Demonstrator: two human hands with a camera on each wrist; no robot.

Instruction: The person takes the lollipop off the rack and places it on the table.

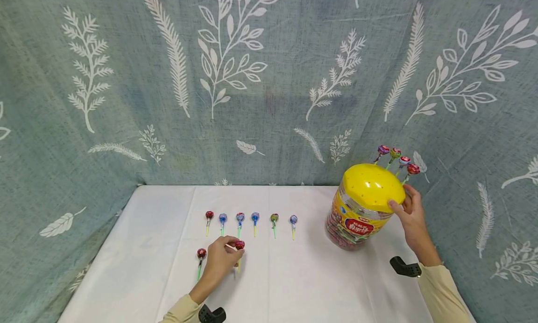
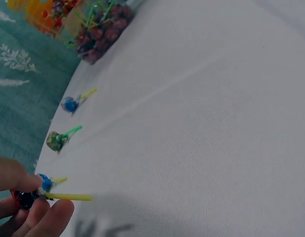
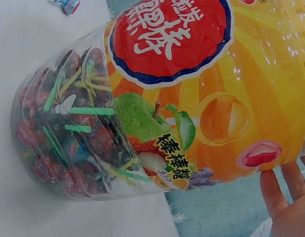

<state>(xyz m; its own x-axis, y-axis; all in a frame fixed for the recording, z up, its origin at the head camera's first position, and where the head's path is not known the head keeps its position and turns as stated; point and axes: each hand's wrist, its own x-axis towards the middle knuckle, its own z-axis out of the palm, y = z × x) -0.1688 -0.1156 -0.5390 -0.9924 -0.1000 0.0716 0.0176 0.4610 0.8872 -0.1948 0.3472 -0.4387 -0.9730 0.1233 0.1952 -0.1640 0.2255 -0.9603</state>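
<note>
My left hand [image 1: 219, 262] pinches a red-wrapped lollipop [image 1: 239, 245] above the white table, its yellow stick [image 2: 71, 197] pointing away from the fingers in the left wrist view. My right hand [image 1: 415, 225] grips a large clear lollipop jar [image 1: 357, 226] at its upper right side, thumb at the edge of the yellow lid [image 1: 370, 185]. The jar leans, and many wrapped lollipops [image 3: 76, 148] show through its lower wall. Several lollipops [image 1: 403, 161] stand up at the far right edge of the lid, which has small holes.
Several lollipops lie in a row on the tablecloth [image 1: 311, 285], from a red one [image 1: 209, 215] at left to a blue one [image 1: 293, 219] at right. Another red lollipop [image 1: 201, 253] lies left of my left hand. A leaf-patterned curtain [image 1: 269, 103] surrounds the table's back and sides.
</note>
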